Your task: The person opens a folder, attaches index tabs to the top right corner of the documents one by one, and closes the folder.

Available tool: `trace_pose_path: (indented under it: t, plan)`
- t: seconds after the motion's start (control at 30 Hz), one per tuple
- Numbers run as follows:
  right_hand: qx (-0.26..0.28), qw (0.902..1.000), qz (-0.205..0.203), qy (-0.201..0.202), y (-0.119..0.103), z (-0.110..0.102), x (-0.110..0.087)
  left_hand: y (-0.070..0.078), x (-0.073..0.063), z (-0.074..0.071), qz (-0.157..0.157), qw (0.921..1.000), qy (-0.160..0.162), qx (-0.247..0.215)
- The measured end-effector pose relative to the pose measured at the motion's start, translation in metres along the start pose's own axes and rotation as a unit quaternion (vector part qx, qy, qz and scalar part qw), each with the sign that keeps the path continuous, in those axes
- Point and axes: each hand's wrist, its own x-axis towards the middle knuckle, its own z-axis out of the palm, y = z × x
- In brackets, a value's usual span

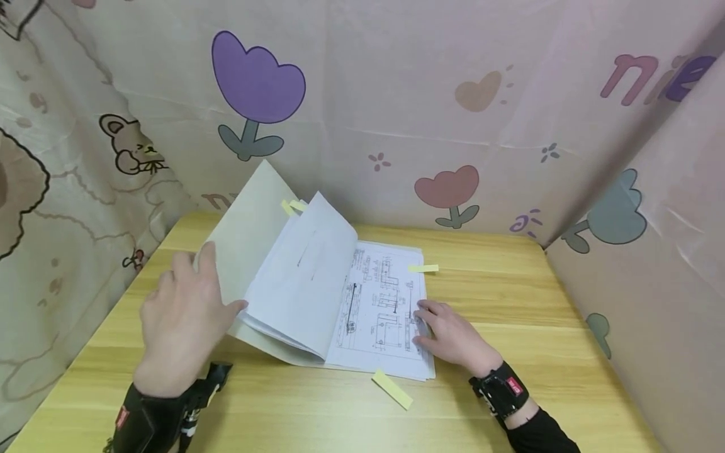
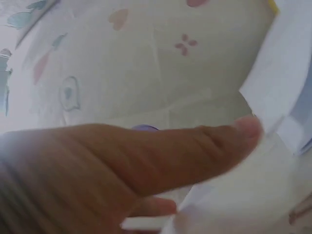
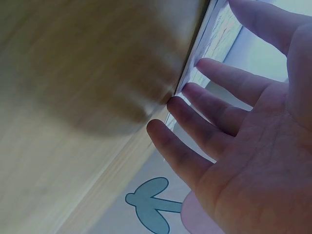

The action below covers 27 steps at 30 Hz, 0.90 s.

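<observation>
A booklet (image 1: 376,314) of printed technical drawings lies spread on the table, its pale cover (image 1: 243,233) and several turned leaves (image 1: 306,283) raised at the left. My left hand (image 1: 184,314) holds the raised cover at its outer edge, thumb on the inner side by the leaves and fingers behind. In the left wrist view the thumb (image 2: 195,151) stretches toward the white leaves (image 2: 282,68). My right hand (image 1: 453,333) rests at the booklet's right edge. In the right wrist view its fingers (image 3: 200,124) are spread and nearly straight, fingertips against the page edges.
A yellow sticky strip (image 1: 392,390) lies on the wooden table (image 1: 493,296) just in front of the booklet. Another yellow tab (image 1: 423,268) sticks out from the right edge, and yellow tabs (image 1: 293,206) show at the top left. Printed curtains (image 1: 351,82) hang behind and at both sides.
</observation>
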Motion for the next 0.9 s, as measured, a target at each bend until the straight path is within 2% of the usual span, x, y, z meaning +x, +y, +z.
trace_pose_path:
  t: [0.13,0.23,0.33,0.4,0.47,0.53,0.6,0.67,0.7,0.77,0.83,0.9]
  plan:
    - [0.003,1.0000,0.001,0.003,0.002,0.002,-0.001,0.017,-0.002,-0.011,0.041,0.9984,0.022,-0.031]
    - [0.008,0.9999,0.004,0.007,0.003,0.002,-0.002,0.033,-0.002,-0.014,0.094,0.9920,0.057,-0.062]
    - [0.017,0.9998,0.011,0.007,0.003,0.001,-0.003,0.051,-0.001,-0.010,0.140,0.9811,0.077,-0.109]
    - [0.028,0.9995,0.017,0.005,0.003,0.000,-0.003,0.060,0.000,-0.003,0.166,0.9719,0.070,-0.152]
    - [0.043,0.9988,0.024,0.004,0.005,0.000,-0.003,0.068,0.002,0.007,0.195,0.9582,0.058,-0.201]
    - [0.060,0.9978,0.029,0.005,0.008,-0.001,-0.003,0.075,0.007,0.020,0.233,0.9402,0.037,-0.245]
    - [0.074,0.9966,0.035,0.012,0.012,-0.003,-0.004,0.080,0.014,0.036,0.274,0.9246,0.006,-0.265]
    - [0.083,0.9956,0.039,0.022,0.017,-0.005,-0.005,0.084,0.023,0.053,0.308,0.9160,-0.030,-0.255]
    - [0.083,0.9954,0.039,0.029,0.019,-0.005,-0.006,0.086,0.026,0.061,0.318,0.9156,-0.054,-0.240]
    - [0.088,0.9942,0.044,0.044,0.022,-0.007,-0.007,0.085,0.032,0.079,0.321,0.9211,-0.102,-0.196]
    - [0.092,0.9929,0.046,0.060,0.023,-0.008,-0.008,0.082,0.035,0.096,0.306,0.9283,-0.150,-0.149]
    - [0.099,0.9908,0.056,0.073,0.022,-0.010,-0.008,0.077,0.034,0.112,0.276,0.9335,-0.201,-0.109]
